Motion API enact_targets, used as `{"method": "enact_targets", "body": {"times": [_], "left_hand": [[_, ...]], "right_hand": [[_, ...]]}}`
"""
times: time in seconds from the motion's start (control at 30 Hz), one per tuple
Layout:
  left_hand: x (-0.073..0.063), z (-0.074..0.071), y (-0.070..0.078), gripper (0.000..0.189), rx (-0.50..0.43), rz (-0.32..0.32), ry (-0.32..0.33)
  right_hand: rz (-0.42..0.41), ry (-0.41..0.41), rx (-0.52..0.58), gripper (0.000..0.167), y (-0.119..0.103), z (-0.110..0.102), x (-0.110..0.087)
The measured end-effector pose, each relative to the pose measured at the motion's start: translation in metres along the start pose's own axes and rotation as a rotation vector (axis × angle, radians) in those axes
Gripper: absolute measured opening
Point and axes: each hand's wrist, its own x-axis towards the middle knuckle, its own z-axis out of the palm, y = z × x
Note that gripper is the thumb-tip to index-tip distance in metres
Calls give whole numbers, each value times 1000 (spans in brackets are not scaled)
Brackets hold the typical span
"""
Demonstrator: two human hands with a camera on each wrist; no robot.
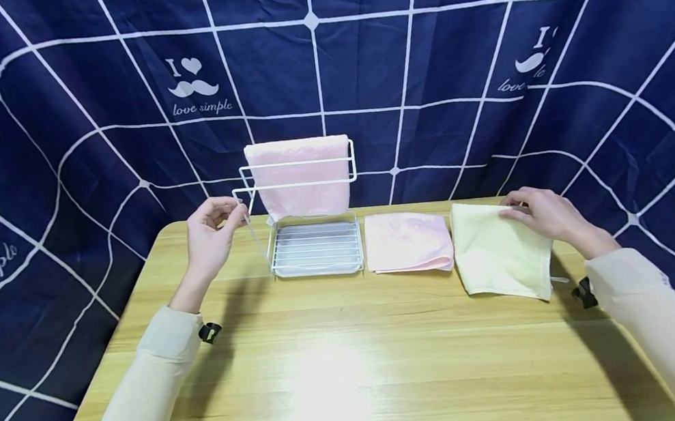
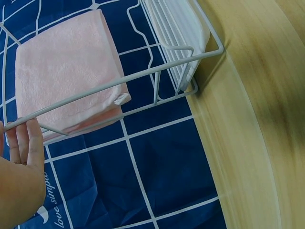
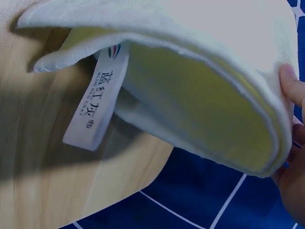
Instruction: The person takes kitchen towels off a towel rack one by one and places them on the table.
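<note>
At the rack's ten o'clock, the left hand (image 1: 213,234) has its grip pinching a front wire of the white rack (image 1: 292,186). A pink towel (image 1: 302,204) hangs over the rack's upper bars; a tray (image 1: 319,267) sits at its foot, near the twelve o'clock edge of the desk (image 1: 425,338). Just beside it, at three o'clock, lies a folded pink cloth (image 1: 409,243). Next comes a folded yellow cloth (image 1: 499,252), its label (image 1: 559,280) at four o'clock. The right hand (image 1: 551,215) has its grip pinching that cloth's two o'clock corner.
</note>
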Motion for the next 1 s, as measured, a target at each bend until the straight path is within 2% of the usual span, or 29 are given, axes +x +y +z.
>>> {"method": "enact_targets", "body": {"times": [0.4,0.57,1.0], "left_hand": [[1,-1,-1,12,39,10,-5],[1,-1,-2,14,45,8,-7],[2,-2,-4,11,4,5,-2]], "right_hand": [[55,-44,47,24,21,20,10],[53,-61,48,21,28,31,15],[48,-134,23,17,23,40,34]]}}
